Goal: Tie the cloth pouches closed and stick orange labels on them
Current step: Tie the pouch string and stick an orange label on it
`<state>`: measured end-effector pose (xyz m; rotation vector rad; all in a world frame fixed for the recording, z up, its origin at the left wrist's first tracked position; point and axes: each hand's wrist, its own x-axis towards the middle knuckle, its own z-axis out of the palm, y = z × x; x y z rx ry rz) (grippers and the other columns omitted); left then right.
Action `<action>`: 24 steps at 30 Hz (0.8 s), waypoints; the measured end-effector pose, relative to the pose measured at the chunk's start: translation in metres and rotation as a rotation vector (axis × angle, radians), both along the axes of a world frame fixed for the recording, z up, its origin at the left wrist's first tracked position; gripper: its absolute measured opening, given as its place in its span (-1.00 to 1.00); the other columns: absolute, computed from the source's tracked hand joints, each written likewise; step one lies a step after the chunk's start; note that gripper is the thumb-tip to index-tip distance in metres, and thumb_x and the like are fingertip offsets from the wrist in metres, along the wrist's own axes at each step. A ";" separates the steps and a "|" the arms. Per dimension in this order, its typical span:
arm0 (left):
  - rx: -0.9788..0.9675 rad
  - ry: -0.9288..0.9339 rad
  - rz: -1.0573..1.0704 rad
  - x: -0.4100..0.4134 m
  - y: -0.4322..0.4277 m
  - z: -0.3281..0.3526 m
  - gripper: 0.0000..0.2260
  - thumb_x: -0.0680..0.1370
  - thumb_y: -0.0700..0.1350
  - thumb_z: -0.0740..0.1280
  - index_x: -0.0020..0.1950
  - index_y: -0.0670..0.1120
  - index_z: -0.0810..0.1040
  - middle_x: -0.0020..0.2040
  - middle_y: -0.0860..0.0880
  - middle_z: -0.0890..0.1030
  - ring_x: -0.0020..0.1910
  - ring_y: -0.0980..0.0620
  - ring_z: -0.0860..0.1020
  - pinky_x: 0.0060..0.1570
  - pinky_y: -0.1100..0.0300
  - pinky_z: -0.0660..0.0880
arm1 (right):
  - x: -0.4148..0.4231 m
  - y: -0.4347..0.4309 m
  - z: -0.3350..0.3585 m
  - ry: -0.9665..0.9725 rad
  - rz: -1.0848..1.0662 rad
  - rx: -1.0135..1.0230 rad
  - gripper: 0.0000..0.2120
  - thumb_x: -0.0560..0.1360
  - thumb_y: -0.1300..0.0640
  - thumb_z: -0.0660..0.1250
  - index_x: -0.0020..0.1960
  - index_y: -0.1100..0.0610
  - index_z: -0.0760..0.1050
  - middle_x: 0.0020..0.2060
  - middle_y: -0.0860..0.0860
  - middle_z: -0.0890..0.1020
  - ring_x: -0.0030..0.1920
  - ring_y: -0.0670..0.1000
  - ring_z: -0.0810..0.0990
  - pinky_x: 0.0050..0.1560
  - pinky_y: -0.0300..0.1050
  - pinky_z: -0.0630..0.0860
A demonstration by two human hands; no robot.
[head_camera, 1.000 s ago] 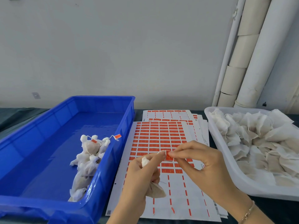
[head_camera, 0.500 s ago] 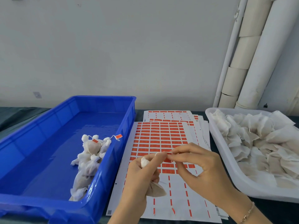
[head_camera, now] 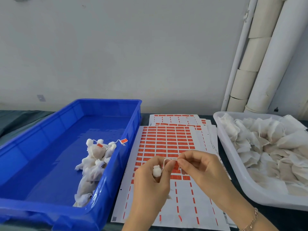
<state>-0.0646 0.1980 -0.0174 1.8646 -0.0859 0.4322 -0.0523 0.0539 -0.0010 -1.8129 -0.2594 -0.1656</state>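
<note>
Gripping one small pouch [head_camera: 157, 171] in the left hand [head_camera: 150, 180], low over the sticker sheet [head_camera: 166, 140], w/ fingers curled tight round it and the puffy top poking out. Pinching the string [head_camera: 164, 161] w/ the right hand [head_camera: 205, 170], thumb & first finger closed on it, just beside the left thumb. Maybe pressing an orange label on there, but too small to tell w/ orange stickers right behind.

Done so far, by the look of it: a small heap of tied pouches [head_camera: 95, 164] in the blue bin [head_camera: 106, 189] on the left, some w/ orange labels on the strings. Not many yet.

Left to do: lots. A big pile of untied pouches [head_camera: 266, 147] in the white tray [head_camera: 233, 164] on the right – way more than in the bin. Plenty of stickers too: top half of the sheet approx. full, bottom rows mostly peeled off. More sheets under it on the tabletop [head_camera: 20, 119].

So – early in the job. Next, prob.: finish this label, drop the pouch in the blue bin, grab another from the tray.
</note>
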 end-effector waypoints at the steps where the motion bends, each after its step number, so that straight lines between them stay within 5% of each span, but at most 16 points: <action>1: -0.012 0.004 -0.004 0.000 -0.001 -0.001 -0.80 0.39 0.16 0.34 -0.17 0.06 0.60 -0.31 0.15 0.62 -0.24 0.14 0.59 -0.29 0.44 0.50 | 0.000 0.002 -0.001 0.016 -0.011 0.012 -0.97 0.44 0.08 0.41 -0.15 -0.04 0.61 -0.23 -0.18 0.68 -0.15 -0.15 0.66 -0.19 -0.40 0.54; 5: -0.192 0.208 -0.060 0.007 0.009 0.000 -0.78 0.38 0.16 0.37 -0.10 0.09 0.64 -0.29 0.13 0.63 -0.22 0.13 0.60 -0.19 0.32 0.54 | 0.006 0.003 0.001 0.059 -0.063 0.084 -0.86 0.33 -0.06 0.41 -0.14 -0.05 0.61 -0.24 -0.21 0.69 -0.16 -0.16 0.67 -0.23 -0.38 0.55; 8: -0.425 0.425 -0.179 0.007 0.029 0.002 -0.84 0.54 -0.21 0.34 0.02 0.03 0.59 -0.12 -0.04 0.66 -0.11 -0.02 0.65 -0.06 0.08 0.62 | 0.012 0.000 0.005 0.079 -0.071 0.116 -0.74 0.27 -0.10 0.41 -0.09 -0.03 0.61 -0.20 -0.18 0.70 -0.15 -0.12 0.69 -0.16 -0.26 0.60; 12: -0.563 0.296 -0.200 -0.004 0.061 0.001 -0.83 0.55 -0.32 0.24 0.03 -0.12 0.56 -0.17 -0.04 0.69 -0.20 0.09 0.66 -0.24 0.25 0.59 | 0.020 0.018 0.000 0.091 0.030 0.070 -0.85 0.35 -0.03 0.43 -0.08 -0.07 0.62 -0.18 -0.26 0.68 -0.11 -0.17 0.67 -0.20 -0.34 0.58; 16: -0.360 0.110 -0.160 -0.017 0.089 0.004 -0.70 0.45 -0.12 0.34 0.17 -0.11 0.47 -0.10 -0.09 0.70 -0.06 0.04 0.66 -0.05 0.24 0.55 | 0.023 0.060 -0.009 0.102 0.335 -0.057 -0.73 0.43 0.09 0.45 0.07 -0.19 0.56 -0.09 -0.26 0.67 -0.03 -0.18 0.65 -0.10 -0.32 0.59; 20: -0.144 0.018 -0.075 -0.027 0.122 0.018 -0.75 0.46 0.02 0.37 0.12 0.05 0.53 -0.06 -0.04 0.70 -0.01 -0.02 0.66 0.05 0.07 0.56 | 0.026 0.111 -0.005 0.013 0.509 -0.130 -0.71 0.38 -0.16 0.43 0.09 -0.16 0.59 -0.11 -0.19 0.69 -0.08 -0.09 0.66 -0.06 -0.23 0.60; 24: 0.009 -0.024 0.062 -0.025 0.168 0.027 -0.90 0.49 -0.14 0.41 -0.04 0.05 0.64 -0.13 -0.01 0.71 -0.10 0.02 0.67 -0.03 0.16 0.59 | 0.041 0.161 -0.001 -0.052 0.552 -0.165 -0.77 0.44 -0.08 0.44 -0.06 0.07 0.67 -0.23 -0.04 0.70 -0.17 -0.04 0.67 -0.12 -0.23 0.59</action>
